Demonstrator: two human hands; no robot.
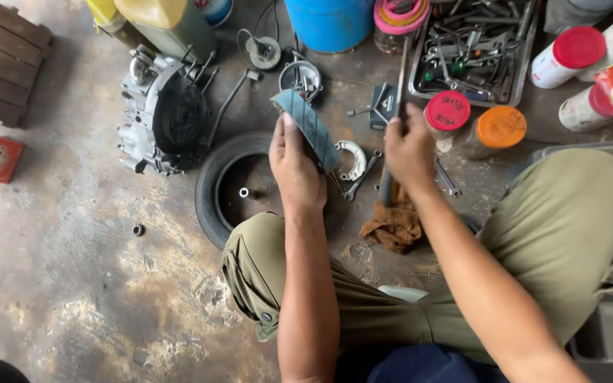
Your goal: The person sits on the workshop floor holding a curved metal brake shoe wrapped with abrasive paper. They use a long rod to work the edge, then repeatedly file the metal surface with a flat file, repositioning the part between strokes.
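Engine casing on floor far left, small tyre beside it. Left hand over the tyre, fingers closed round a curved grey brake shoe, held up off the floor. Right hand fisted on a long screwdriver, shaft pointing up at the tool tray; brown rag below it

Left hand gripping curved grey brake shoe, right hand clasping long screwdriver, small tyre on stained concrete floor, engine casing beside it, tool tray near far edge
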